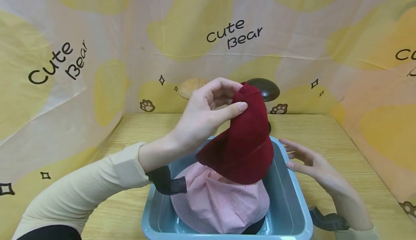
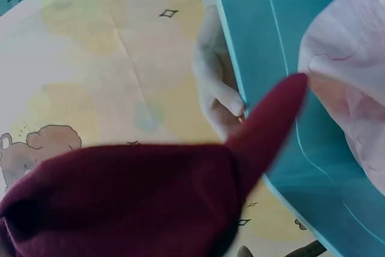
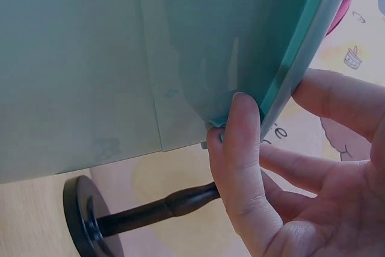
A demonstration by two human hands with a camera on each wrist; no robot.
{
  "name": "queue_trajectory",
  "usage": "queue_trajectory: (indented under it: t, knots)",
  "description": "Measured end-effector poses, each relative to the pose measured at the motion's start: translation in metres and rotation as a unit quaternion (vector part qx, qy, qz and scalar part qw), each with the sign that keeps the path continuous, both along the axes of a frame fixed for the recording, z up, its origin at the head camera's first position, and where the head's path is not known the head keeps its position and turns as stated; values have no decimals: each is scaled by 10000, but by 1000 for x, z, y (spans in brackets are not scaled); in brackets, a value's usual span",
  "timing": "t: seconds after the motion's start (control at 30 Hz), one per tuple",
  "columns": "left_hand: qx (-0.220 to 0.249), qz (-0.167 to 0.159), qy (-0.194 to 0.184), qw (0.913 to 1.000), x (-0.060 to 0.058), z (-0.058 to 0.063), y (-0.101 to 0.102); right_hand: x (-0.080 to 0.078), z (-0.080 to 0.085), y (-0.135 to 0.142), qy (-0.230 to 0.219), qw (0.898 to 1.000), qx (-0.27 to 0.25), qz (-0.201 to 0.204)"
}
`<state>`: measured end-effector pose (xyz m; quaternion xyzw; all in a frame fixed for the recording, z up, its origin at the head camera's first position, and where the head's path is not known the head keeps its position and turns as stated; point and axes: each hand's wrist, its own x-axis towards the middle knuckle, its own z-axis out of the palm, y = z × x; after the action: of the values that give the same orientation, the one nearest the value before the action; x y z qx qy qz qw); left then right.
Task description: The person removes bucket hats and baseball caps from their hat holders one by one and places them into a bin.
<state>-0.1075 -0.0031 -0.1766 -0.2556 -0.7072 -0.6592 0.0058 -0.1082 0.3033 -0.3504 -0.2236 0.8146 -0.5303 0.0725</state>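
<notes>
My left hand (image 1: 208, 110) pinches a dark red cap (image 1: 250, 142) by the top of its crown, thumb in front and fingers behind. The cap hangs over a light blue plastic basin (image 1: 292, 200), its brim pointing to the left. In the basin lies a crumpled pink fabric hat (image 1: 221, 204), with a black item (image 1: 255, 226) partly showing under it. At the basin's right rim, my right hand (image 1: 310, 162) touches the edge with relaxed fingers. From the right wrist view, its fingers (image 3: 243, 130) rest against the basin's outer wall and rim.
Behind the basin rise a pale wooden rounded top (image 1: 191, 88) and a dark rounded top (image 1: 264, 89). A black stand's round base and stem (image 3: 162, 212) show beside the basin. The wooden table (image 1: 143, 128) is backed by a printed cloth (image 1: 182, 27).
</notes>
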Motion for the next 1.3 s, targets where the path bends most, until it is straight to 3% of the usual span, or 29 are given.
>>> queue_trajectory:
  t: [0.17, 0.33, 0.77, 1.03, 1.3]
  knots:
    - [124, -167, -367, 9991, 4, 1, 0, -1, -1, 0, 22, 9999, -78, 98]
    - [125, -385, -757, 9963, 7, -7, 0, -1, 0, 1, 31, 10000, -16, 42]
    - [366, -790, -789, 9931, 26, -16, -3, -2, -1, 0, 59, 9999, -63, 106]
    - [561, -968, -1002, 9887, 29, -35, -16, -1, 0, -1, 29, 9999, -69, 75]
    - [732, -1246, -1438, 9790, 26, -56, -13, 0, 1, -2, -79, 10000, -25, -25]
